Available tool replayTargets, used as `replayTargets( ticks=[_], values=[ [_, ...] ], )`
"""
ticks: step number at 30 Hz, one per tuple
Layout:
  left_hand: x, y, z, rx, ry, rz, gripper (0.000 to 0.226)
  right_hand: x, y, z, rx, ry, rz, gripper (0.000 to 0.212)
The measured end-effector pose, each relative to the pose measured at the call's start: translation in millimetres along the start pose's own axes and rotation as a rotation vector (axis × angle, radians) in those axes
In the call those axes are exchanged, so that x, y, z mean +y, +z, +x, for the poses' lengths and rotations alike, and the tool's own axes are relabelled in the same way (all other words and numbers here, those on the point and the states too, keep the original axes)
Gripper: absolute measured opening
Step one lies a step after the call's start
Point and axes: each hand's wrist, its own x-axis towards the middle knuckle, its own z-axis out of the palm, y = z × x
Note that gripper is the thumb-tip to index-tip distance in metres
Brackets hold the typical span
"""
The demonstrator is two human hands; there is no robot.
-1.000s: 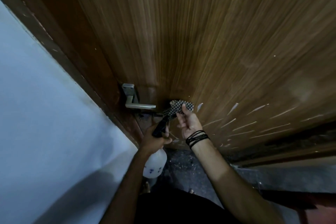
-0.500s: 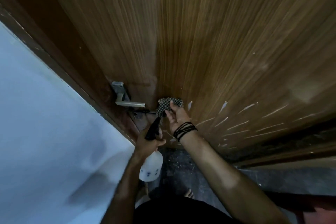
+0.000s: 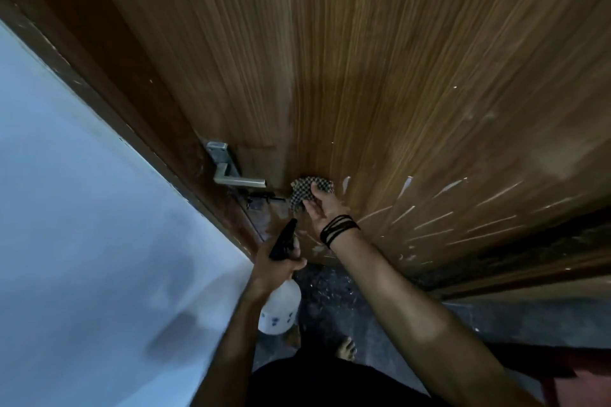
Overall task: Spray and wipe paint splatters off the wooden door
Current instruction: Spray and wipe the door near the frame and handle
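Wooden door (image 3: 363,76), streaked low down with pale paint splatters (image 3: 433,220) fanning rightward from a checked cloth (image 3: 305,190). Cloth pressed flat to the door just right of the metal handle (image 3: 231,175) by the right hand (image 3: 322,208), fingers spread over it, palm toward the camera, black cords around the wrist. Left hand (image 3: 281,258) curled round the black trigger head of a white spray bottle (image 3: 279,311), nozzle aimed up at the patch below the cloth, bottle hanging over the dark floor.

Wiping step in hand, probably. Best done with firm, even pressure through the whole palm, short strokes along the grain, cloth refolded to a clean face once loaded. Worth wetting the nearest streaks before moving right, and keeping spray off the handle and the lock hardware beneath it.

Against the frame half a second back: cloth and right hand in much the same spot beside the handle, fingers a little further over the cloth; left hand and bottle scarcely shifted; nearest splatters not visibly reduced.
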Motion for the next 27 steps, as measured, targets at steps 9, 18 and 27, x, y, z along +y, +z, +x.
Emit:
replayTargets(
  ticks=[9,18,27],
  values=[
    [25,15,24,-0.072,0.041,0.177,0.033,3,-83,15,0.169,-0.081,0.027,0.032],
    [26,40,44,-0.248,0.065,0.304,0.039,-11,-115,11,0.284,-0.237,0.059,0.016],
    [38,39,61,-0.146,0.058,0.281,0.036,-42,-56,-6,0.036,-0.304,-0.017,0.017]
  ],
)
